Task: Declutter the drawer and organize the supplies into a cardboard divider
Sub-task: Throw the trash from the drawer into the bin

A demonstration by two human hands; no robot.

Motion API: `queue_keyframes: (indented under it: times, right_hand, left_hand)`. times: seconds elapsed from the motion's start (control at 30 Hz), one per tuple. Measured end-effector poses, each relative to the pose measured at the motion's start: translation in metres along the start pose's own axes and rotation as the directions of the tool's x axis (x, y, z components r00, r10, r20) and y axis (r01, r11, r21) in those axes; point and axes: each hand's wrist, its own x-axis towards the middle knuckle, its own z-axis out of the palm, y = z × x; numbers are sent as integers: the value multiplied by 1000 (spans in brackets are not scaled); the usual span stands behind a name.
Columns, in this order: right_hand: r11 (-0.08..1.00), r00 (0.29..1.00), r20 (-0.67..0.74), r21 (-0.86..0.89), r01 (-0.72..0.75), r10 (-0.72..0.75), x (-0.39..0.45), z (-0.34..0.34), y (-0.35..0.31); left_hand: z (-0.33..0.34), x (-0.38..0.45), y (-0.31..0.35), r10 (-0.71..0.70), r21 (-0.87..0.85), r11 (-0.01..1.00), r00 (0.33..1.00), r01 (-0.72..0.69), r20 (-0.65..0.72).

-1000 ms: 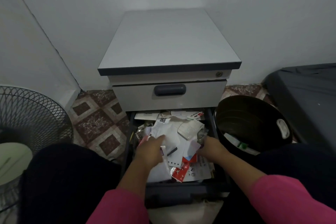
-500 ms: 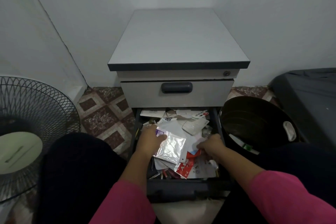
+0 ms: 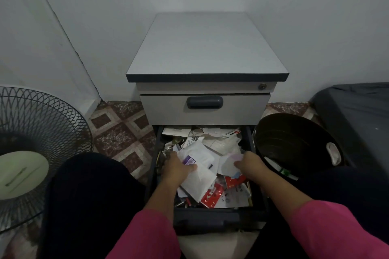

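Note:
The lower drawer (image 3: pixel 219 217) of a grey cabinet (image 3: pixel 207 48) stands pulled out, heaped with white packets, papers and red-and-white wrappers (image 3: pixel 211 195). My left hand (image 3: pixel 177 167) grips a white pouch with a purple label (image 3: pixel 195 163) at the left of the heap, thumb on top. My right hand (image 3: pixel 249 164) pinches a pale translucent packet (image 3: pixel 228 163) at the right of the heap. No cardboard divider is in view.
A black bin (image 3: pixel 294 143) with a few scraps inside stands right of the drawer. A floor fan (image 3: pixel 31 149) sits at the left. A dark covered object (image 3: pixel 357 111) fills the far right. The upper drawer (image 3: pixel 205 109) is closed. My knees flank the drawer.
The shiny silver pouch my left hand held is gone from view; it now grips a white pouch with a purple label. My right hand has lifted a pale packet.

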Motion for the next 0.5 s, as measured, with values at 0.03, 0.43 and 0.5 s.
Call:
queue_keyframes:
  times: [0.03, 0.43, 0.5]
  right_hand:
    - [1000, 1000, 1, -31, 2, -2, -2, -2, -1]
    - [992, 999, 21, -125, 30, -27, -6, -11, -3]
    - [991, 1000, 15, -132, 15, -13, -5, -12, -3]
  left_hand:
    - [1, -1, 1, 3, 33, 999, 1000, -3, 3]
    - [-1, -1, -1, 102, 414, 910, 973, -8, -206]
    - [-4, -3, 1, 134, 405, 913, 967, -36, -217]
